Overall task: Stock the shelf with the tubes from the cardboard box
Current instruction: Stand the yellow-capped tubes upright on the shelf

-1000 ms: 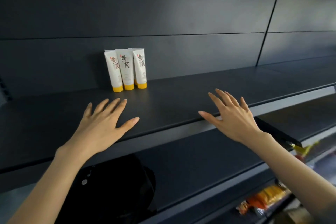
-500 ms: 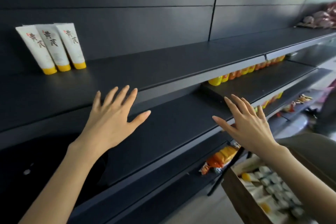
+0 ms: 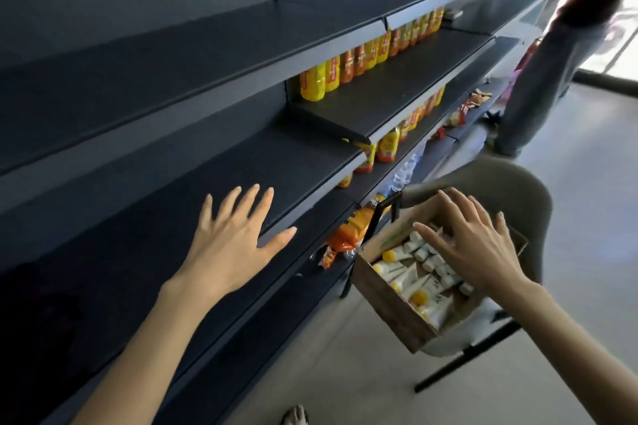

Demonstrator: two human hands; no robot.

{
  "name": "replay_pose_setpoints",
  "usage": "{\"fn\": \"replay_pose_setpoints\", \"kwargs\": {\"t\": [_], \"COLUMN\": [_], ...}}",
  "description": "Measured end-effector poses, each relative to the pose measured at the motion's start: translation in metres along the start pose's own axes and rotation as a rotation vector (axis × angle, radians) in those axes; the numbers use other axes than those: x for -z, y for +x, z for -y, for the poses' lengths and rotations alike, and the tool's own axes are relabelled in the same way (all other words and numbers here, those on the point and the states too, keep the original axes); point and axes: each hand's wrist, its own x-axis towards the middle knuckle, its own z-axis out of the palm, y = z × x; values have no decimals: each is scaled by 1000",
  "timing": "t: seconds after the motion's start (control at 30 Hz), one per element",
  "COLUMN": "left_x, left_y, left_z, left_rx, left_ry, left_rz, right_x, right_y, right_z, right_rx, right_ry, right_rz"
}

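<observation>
Most of the stocking seems left: many tubes (image 3: 402,274) fill the cardboard box (image 3: 383,307). The right hand (image 3: 480,248) hovers over them, the left hand (image 3: 231,241) by the shelf (image 3: 276,162), all fingers released, empty.

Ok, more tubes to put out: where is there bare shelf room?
The top shelf is bare nearby, and so is the middle shelf beyond the left hand. The bottles crowd the back of the raised shelf; its front is free.

The left hand (image 3: 228,245) and right hand (image 3: 480,252) are bare and slender-fingered, with short pale nails. Both forearms (image 3: 145,355) are bare along their whole visible length, reaching the frame's lower edge.
</observation>
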Motion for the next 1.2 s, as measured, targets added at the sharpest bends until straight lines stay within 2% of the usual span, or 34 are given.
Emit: {"fn": "replay_pose_setpoints", "kwargs": {"t": [0.23,0.57,0.87,1.2], "left_x": [-37,-100,-168,-233], "left_y": [89,207,253,294], "left_z": [-28,-64,-99,-166], "left_rx": [-176,-386,-464,-497], "left_ry": [-32,29,24,-10], "left_rz": [93,218,326,470], "right_x": [-51,-120,-180,-267], "right_y": [9,21,26,59], "right_z": [-51,-71,-91,-123], "right_rx": [-240,-527,-693,-759], "right_ry": [24,41,122,332], "right_rz": [78,134,234,385]}}
